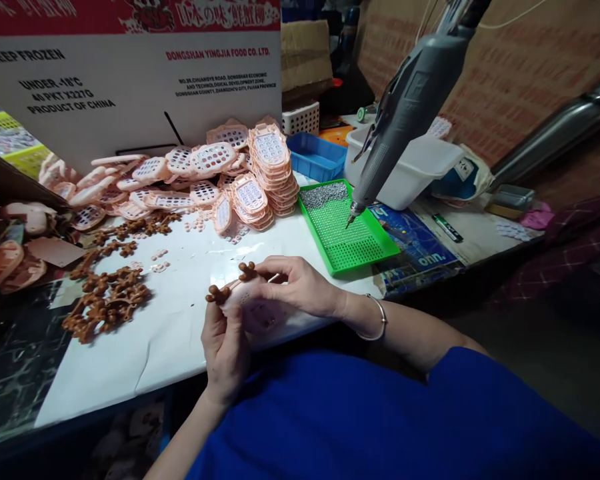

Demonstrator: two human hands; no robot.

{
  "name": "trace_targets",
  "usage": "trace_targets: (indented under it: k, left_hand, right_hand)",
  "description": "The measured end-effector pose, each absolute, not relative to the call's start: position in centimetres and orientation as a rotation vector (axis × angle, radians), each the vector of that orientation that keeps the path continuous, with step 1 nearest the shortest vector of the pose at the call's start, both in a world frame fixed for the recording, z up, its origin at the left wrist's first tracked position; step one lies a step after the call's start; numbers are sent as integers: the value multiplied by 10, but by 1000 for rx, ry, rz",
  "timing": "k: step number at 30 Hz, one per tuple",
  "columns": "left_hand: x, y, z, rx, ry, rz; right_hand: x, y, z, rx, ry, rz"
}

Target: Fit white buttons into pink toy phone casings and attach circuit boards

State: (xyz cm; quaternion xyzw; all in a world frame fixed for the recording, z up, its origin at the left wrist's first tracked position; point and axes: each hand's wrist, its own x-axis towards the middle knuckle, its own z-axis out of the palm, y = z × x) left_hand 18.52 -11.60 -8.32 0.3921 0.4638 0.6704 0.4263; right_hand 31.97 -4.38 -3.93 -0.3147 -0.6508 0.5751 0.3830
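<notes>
Biggest worry for me is the two brown antlers (219, 294) poking out of the top edge of the pink shell (240, 297). If the fingers pinch unevenly or the thumbs ease off, I reckon one could tip or pop loose, and a crooked one might keep the edges from meeting. Hard to say if there's a second half behind, because the hands cover most of it. Other risk: the driver (405, 107) hangs to the right of the grip and beyond it, tip over the green tray (373, 259), so a careless reach that way could knock it or scatter the screws (325, 195).

As for the hands, both are closed around the shell, no slack I can see. The left hand (225, 350) comes up from below, thumb on the near face, fingers curled behind, just under one antler. The right hand (303, 288) comes in from the side with its wrist fairly flat, thumb across the face and fingers over the top edge by the other antler. The shell sits between them, just above the near edge of the table (173, 333).
</notes>
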Motion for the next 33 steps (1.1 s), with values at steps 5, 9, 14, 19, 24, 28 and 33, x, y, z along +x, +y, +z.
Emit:
trace_targets:
  k: [5, 9, 14, 19, 24, 28, 33]
  left_hand:
    - [185, -115, -80, 938, 1136, 1599]
    - [183, -119, -79, 1119, 1211, 1553]
    - [187, -119, -73, 1359, 1299, 1651]
    - [193, -116, -71, 1453, 1193, 1671]
    - [199, -116, -73, 1343, 1005, 1683]
    - [195, -109, -72, 886, 973, 1590]
    - [184, -94, -69, 554, 923, 1603]
  right_hand:
    - [325, -44, -45, -770, -1532, 1517]
    - [331, -46, -47, -756, -1463, 1631]
    - [335, -52, -47, -776, -1461, 1579]
    - [341, -56, -47, -816, -1556, 1437]
    - [344, -57, -43, -755, -1706, 1165]
    - [346, -55, -41, -717, -1821, 1014]
    - [351, -62, -44, -867, -1866, 1032]
